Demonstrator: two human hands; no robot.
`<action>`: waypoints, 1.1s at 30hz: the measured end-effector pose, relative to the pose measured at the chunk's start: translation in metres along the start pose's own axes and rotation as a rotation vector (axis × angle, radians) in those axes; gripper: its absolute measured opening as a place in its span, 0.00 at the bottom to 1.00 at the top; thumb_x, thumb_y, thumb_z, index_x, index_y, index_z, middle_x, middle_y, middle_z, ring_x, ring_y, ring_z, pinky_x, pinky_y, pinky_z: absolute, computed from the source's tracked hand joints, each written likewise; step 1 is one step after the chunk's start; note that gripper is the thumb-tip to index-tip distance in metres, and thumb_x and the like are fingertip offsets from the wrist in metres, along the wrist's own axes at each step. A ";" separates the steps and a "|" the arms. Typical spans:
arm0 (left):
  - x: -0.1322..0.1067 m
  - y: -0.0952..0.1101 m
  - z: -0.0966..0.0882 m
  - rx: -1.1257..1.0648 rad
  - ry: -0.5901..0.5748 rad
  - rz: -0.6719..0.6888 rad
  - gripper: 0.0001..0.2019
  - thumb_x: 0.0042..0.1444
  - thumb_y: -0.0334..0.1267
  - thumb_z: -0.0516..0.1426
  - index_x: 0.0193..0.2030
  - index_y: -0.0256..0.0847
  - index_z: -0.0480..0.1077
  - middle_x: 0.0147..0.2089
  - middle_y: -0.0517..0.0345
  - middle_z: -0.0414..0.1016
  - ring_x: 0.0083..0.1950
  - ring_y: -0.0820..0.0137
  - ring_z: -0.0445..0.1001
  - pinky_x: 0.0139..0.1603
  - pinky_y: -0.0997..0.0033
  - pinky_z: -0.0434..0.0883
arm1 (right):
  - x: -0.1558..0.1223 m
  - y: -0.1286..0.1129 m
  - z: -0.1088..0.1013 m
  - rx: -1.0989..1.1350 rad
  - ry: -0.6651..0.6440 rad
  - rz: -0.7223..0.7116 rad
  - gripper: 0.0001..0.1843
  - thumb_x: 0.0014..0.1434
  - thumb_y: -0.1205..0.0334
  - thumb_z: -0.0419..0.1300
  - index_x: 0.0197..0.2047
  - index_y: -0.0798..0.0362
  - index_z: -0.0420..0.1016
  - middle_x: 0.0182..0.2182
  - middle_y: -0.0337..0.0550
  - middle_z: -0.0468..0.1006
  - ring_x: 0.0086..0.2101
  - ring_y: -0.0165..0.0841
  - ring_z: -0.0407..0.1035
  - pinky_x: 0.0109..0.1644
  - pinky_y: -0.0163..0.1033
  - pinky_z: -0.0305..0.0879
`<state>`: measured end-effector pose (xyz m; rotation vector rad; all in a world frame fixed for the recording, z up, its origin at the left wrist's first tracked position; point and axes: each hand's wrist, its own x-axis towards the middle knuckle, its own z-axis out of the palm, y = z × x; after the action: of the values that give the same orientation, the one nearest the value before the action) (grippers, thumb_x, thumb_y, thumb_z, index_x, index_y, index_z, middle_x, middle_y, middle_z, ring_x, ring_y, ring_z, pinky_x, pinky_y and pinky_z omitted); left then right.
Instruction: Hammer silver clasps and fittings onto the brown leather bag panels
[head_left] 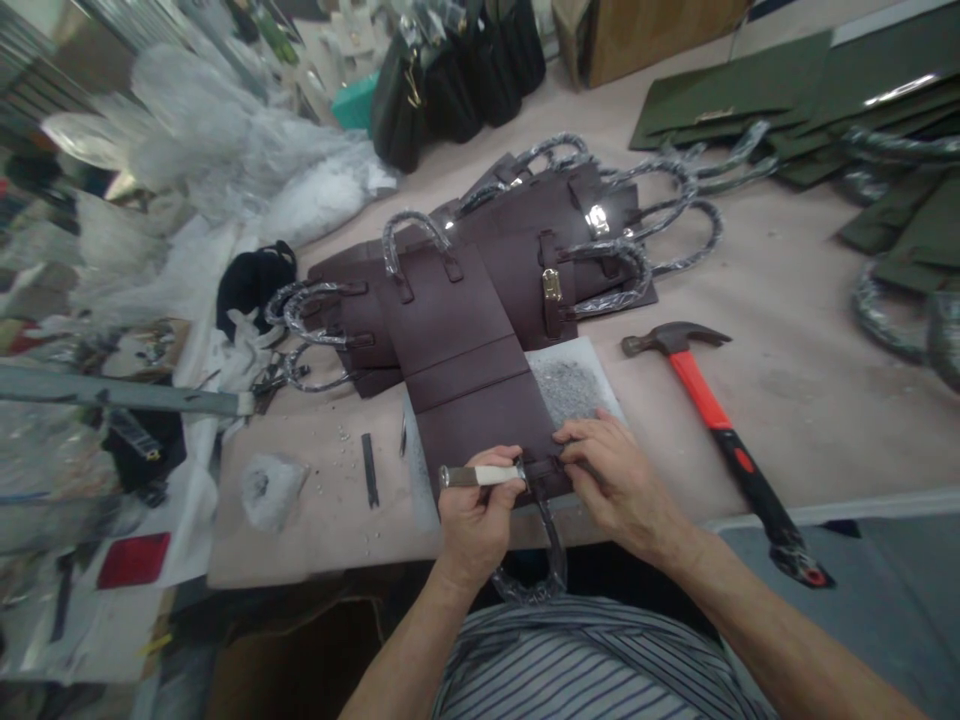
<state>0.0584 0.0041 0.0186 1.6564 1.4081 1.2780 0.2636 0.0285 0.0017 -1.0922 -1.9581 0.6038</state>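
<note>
My left hand (478,515) is closed around a short tool with a brown and white handle (480,476) and a metal end cap, which looks like a screwdriver. Its tip meets the near end of a dark brown leather bag panel (480,410), by a handle tab. My right hand (611,470) is at the panel's near right edge, thumb and fingers bent together at the tab; whatever they pinch is hidden. From that end a plastic-wrapped bag handle (551,560) hangs over the table edge toward my body. Under the panel lies a white-edged slab (577,380) with a speckled grey surface.
A claw hammer (705,390) with a red and black grip lies at right. More brown bag panels (480,260) are piled behind, green panels (750,90) at far right. A dark metal bar (370,470) and a small plastic bag (270,490) lie left, among tiny scattered pieces.
</note>
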 end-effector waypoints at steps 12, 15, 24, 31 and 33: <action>-0.003 -0.005 0.000 -0.012 0.031 0.039 0.04 0.61 0.33 0.62 0.42 0.38 0.75 0.46 0.47 0.83 0.48 0.62 0.83 0.53 0.60 0.80 | 0.063 0.014 -0.010 -0.331 -0.401 0.010 0.15 0.54 0.64 0.72 0.32 0.51 0.67 0.31 0.42 0.73 0.35 0.40 0.67 0.38 0.42 0.54; -0.003 -0.007 0.001 -0.029 0.030 0.032 0.03 0.61 0.32 0.62 0.42 0.38 0.75 0.45 0.48 0.83 0.48 0.62 0.83 0.52 0.60 0.80 | 0.069 0.015 -0.011 -0.331 -0.465 0.045 0.16 0.54 0.62 0.73 0.31 0.52 0.67 0.29 0.40 0.72 0.33 0.37 0.66 0.37 0.40 0.53; -0.003 -0.006 0.001 -0.057 0.038 0.036 0.04 0.60 0.31 0.62 0.42 0.38 0.75 0.46 0.49 0.83 0.48 0.64 0.82 0.53 0.63 0.80 | 0.079 0.003 -0.011 -0.445 -0.550 0.105 0.15 0.57 0.58 0.71 0.32 0.53 0.68 0.31 0.43 0.74 0.33 0.36 0.67 0.36 0.40 0.51; -0.003 -0.007 0.000 -0.040 0.033 0.026 0.03 0.60 0.32 0.62 0.41 0.38 0.75 0.45 0.48 0.83 0.48 0.63 0.83 0.51 0.62 0.80 | 0.088 -0.003 -0.009 -0.515 -0.643 0.073 0.14 0.59 0.55 0.69 0.36 0.54 0.71 0.35 0.47 0.76 0.34 0.39 0.69 0.36 0.41 0.52; -0.003 -0.007 0.000 -0.036 0.030 0.029 0.03 0.60 0.32 0.62 0.40 0.38 0.75 0.45 0.48 0.83 0.48 0.63 0.83 0.52 0.62 0.80 | 0.086 -0.004 -0.008 -0.537 -0.640 0.052 0.14 0.60 0.54 0.68 0.37 0.55 0.71 0.35 0.48 0.76 0.35 0.40 0.69 0.37 0.41 0.52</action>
<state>0.0560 0.0032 0.0114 1.6455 1.3749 1.3422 0.2418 0.1002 0.0446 -1.3892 -2.7605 0.5021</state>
